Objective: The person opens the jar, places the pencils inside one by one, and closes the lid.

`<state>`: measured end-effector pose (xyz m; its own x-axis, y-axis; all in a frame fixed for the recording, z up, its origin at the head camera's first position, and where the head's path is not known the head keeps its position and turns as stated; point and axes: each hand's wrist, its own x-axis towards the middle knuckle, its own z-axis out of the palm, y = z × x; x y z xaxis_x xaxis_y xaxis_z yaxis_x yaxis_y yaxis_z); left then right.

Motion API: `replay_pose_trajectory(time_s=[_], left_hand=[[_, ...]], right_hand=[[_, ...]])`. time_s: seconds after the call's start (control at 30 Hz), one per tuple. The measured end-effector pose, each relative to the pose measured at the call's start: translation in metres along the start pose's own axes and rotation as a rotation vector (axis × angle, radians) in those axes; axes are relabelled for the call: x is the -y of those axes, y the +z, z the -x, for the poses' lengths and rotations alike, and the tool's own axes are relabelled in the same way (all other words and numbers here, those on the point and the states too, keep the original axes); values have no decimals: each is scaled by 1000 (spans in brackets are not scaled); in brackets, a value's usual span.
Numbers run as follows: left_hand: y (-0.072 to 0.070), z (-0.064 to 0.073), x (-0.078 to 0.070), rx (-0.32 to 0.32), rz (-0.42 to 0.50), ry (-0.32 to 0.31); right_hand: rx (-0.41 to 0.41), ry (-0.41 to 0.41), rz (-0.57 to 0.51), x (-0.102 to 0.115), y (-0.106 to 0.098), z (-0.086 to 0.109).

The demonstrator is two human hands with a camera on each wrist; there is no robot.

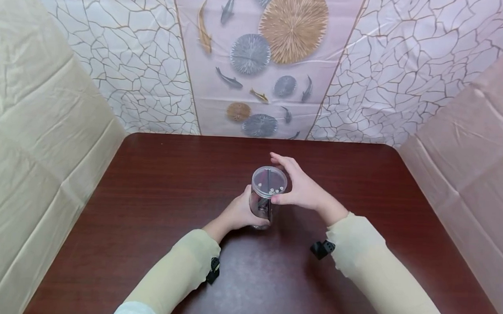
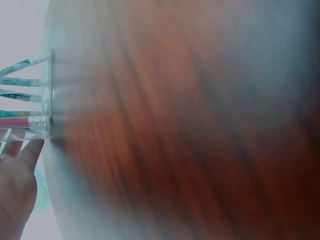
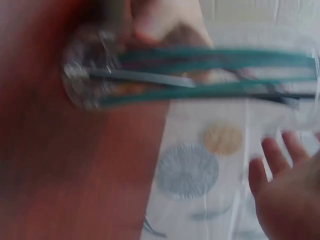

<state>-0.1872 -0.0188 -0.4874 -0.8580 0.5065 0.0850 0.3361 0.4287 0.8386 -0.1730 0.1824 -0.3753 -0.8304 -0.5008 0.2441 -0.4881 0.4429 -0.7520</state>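
Observation:
A tall clear jar [image 1: 258,205] with a round transparent lid [image 1: 264,178] stands near the middle of the table. My left hand [image 1: 238,211] grips the jar low on its side, with the fingers behind it hidden. Around the lid, my right hand [image 1: 304,188] is spread, the thumb at the near rim and the fingers at the far side. In the right wrist view those fingers [image 3: 274,156] are fairly straight beside the jar's top end. Slim teal, grey and dark sticks [image 3: 200,95] lie inside, blurred. Several small pale bits show at the lid.
The dark red-brown table [image 1: 170,172] has a patterned cloth [image 1: 254,96] hanging behind its back edge. Beige cloth walls [image 1: 36,166] flank both sides. Black straps [image 1: 322,249] hang at both sleeves.

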Motion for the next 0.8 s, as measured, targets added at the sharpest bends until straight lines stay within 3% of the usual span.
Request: replay_pose_trajectory(time_s=[0.13,0.27,0.43,0.63,0.7,0.8], left_hand=[[1,-2,0,38,9,9],[1,-1,0,58,12,10],[-2,2,1,61,36,-3],[-4,3,0,63,52,-8],[-5,3,0,63,53,-5],[-5,2,1,66,41,4]], right_hand=[[106,-43,24,-7,-7,-7],[114,-25,-5,-10,-1,-7],[-30,49,-30,-3,16,-4],[-242,226,50,14,37,5],[-252,251,66,17,39,7],[-204,211,37,16,32,9]])
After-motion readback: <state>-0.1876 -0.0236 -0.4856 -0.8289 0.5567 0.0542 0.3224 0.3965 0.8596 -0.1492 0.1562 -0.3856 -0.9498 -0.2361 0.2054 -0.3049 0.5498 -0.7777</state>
